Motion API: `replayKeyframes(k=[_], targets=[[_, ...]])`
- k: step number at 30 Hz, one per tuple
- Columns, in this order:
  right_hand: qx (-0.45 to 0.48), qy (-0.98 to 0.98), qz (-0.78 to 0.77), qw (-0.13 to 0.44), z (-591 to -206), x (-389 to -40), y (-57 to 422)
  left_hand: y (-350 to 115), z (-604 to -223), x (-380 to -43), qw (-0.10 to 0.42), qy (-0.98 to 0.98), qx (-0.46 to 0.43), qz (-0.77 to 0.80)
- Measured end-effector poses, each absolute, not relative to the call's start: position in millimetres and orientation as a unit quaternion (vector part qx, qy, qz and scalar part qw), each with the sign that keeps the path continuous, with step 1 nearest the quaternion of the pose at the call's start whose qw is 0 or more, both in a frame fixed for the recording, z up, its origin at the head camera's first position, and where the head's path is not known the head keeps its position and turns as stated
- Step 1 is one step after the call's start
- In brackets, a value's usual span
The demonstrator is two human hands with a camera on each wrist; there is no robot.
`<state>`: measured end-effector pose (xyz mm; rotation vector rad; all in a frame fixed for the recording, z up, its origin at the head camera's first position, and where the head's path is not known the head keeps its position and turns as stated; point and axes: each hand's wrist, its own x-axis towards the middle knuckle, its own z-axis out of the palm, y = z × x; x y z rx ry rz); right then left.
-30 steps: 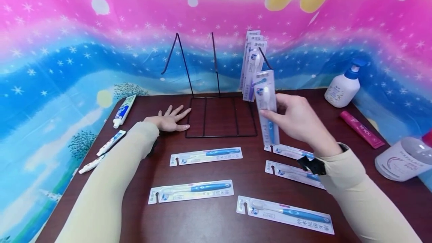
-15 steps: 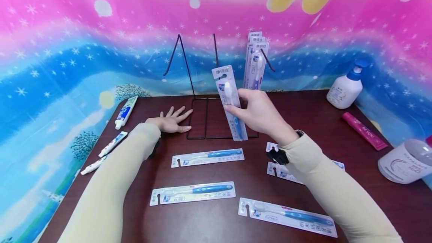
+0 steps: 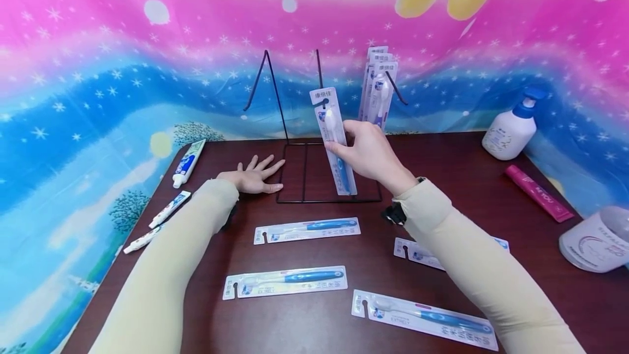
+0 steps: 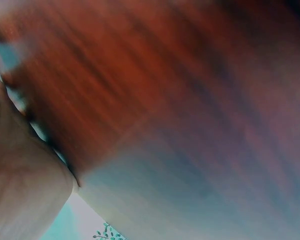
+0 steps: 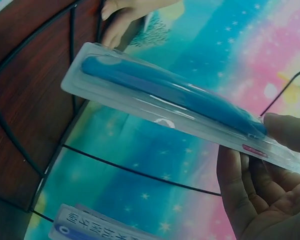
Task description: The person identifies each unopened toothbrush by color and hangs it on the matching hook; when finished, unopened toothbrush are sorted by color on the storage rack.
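Observation:
My right hand point(image 3: 366, 149) pinches a blue-handled toothbrush in its clear blister pack point(image 3: 336, 146), thumb in front and fingers behind. The pack stands nearly upright, slightly tilted, its hole at the middle hook of the black wire rack point(image 3: 329, 201). Whether the hook passes through the hole I cannot tell. In the right wrist view the packed blue handle point(image 5: 165, 95) points away from the hand. My left hand point(image 3: 253, 179) rests on the table with fingers spread, at the left edge of the rack's base. The left wrist view shows mostly blurred tabletop and part of that hand point(image 4: 25, 170).
Several packed toothbrushes with purple handles hang on the right hook point(image 3: 380, 92). More blue packs point(image 3: 285, 282) lie on the table in front. Toothpaste tubes point(image 3: 189, 163) lie at left. A pump bottle point(image 3: 508, 130), a pink tube point(image 3: 538, 193) and a clear jar point(image 3: 594, 239) line the right side.
The right hand has carried the toothbrush pack leftward from in front of the right hook to the middle hook, then slightly up. The left hand has stayed on the table.

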<state>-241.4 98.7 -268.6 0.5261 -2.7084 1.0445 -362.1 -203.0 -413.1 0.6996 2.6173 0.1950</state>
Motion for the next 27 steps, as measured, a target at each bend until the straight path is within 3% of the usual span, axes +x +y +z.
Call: replayKeyframes(k=[16,27], targets=[[0.112,-0.917,0.374,0.084,-260,-338,81,-202,-416,-363,0.221,0.943,0.24,0.066],[0.078,-0.921,0.367,0.099,-262,-376,67,-204,-414,-365,0.23,0.943,0.229,0.07]])
